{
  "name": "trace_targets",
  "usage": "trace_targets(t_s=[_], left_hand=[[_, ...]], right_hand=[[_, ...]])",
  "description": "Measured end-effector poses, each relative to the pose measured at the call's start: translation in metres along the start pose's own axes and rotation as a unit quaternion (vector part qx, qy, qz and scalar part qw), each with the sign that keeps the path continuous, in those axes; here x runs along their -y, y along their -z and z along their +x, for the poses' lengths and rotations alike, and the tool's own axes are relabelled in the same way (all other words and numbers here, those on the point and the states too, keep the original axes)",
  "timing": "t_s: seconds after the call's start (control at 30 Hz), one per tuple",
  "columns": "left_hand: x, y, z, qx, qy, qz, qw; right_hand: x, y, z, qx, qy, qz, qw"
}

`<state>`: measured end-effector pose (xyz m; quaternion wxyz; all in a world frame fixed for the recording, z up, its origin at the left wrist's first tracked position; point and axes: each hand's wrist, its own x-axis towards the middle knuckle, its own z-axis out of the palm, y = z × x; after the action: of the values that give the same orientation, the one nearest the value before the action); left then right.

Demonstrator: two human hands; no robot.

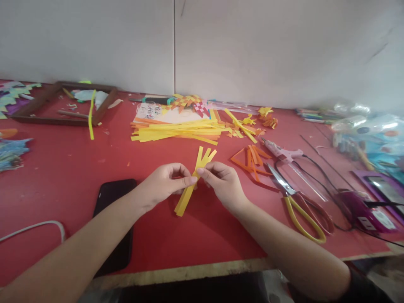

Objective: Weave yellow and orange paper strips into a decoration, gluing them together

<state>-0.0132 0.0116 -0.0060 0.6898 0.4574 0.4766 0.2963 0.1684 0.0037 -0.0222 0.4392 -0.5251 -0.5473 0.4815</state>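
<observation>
At the centre of the frame the left hand (pixel 164 183) and the right hand (pixel 222 181) meet over the red desk (pixel 63 168); each grip is closed, thumb and forefinger pinching the same yellow strips (pixel 184 200) about midway along their length. The strips slant from lower left to upper right; the lower end lies neat and close to the desk, the upper end splays into several tips (whether the lower end touches the surface I cannot tell).

The likeliest trouble, as I judge it, is slippage; the paper is thin and smooth and is held at one narrow point only, so the free ends could slide over one another and fan out further. A harder squeeze, or the two hands twisting against each other, could crease or tear the paper at the pinch.

The surroundings carry smaller risks. The scissors (pixel 296 202) and the pink glue gun (pixel 280 152) lie just right of the right forearm, with dark cords trailing toward the right edge; a wide sweep of that arm could catch them. The black phone (pixel 115 210) sits under the left forearm near the bottom edge of the desk; a nudge could push it off. The loose pile of strips (pixel 176 131) in the upper centre lies well apart.
</observation>
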Motion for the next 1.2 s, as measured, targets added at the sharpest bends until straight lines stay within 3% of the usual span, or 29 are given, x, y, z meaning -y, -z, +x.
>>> trace_targets(t_s=[0.13,0.27,0.33,0.4,0.47,0.6,0.7,1.0,1.1,1.2], left_hand=[[-0.002,0.001,0.001,-0.019,0.016,-0.021,0.999],[-0.003,0.003,0.003,-0.037,0.032,-0.102,0.994],[-0.003,0.005,0.003,-0.064,0.029,-0.139,0.988],[-0.004,0.007,0.004,-0.084,0.019,-0.157,0.984],[-0.005,0.009,0.005,-0.093,0.01,-0.168,0.981],[-0.005,0.012,0.007,-0.097,0.004,-0.188,0.977],[-0.005,0.013,0.007,-0.092,0.006,-0.198,0.976],[-0.011,0.012,0.006,-0.09,0.008,-0.21,0.973],[-0.01,0.012,0.006,-0.089,0.006,-0.209,0.974],[-0.007,0.013,0.007,-0.085,0.007,-0.205,0.975]], right_hand=[[0.003,-0.003,0.0,0.039,0.041,-0.034,0.998],[0.003,0.011,0.015,0.007,0.127,-0.159,0.979],[0.004,0.027,0.029,0.083,0.202,-0.288,0.932],[0.006,0.042,0.04,0.229,0.271,-0.396,0.847],[0.011,0.05,0.046,0.313,0.286,-0.474,0.771],[0.024,0.043,0.049,0.315,0.324,-0.577,0.68],[0.027,0.034,0.053,0.305,0.371,-0.607,0.634],[0.005,0.032,0.064,0.272,0.424,-0.606,0.616],[0.013,0.04,0.065,0.239,0.42,-0.607,0.631],[0.033,0.065,0.068,0.166,0.39,-0.617,0.663]])
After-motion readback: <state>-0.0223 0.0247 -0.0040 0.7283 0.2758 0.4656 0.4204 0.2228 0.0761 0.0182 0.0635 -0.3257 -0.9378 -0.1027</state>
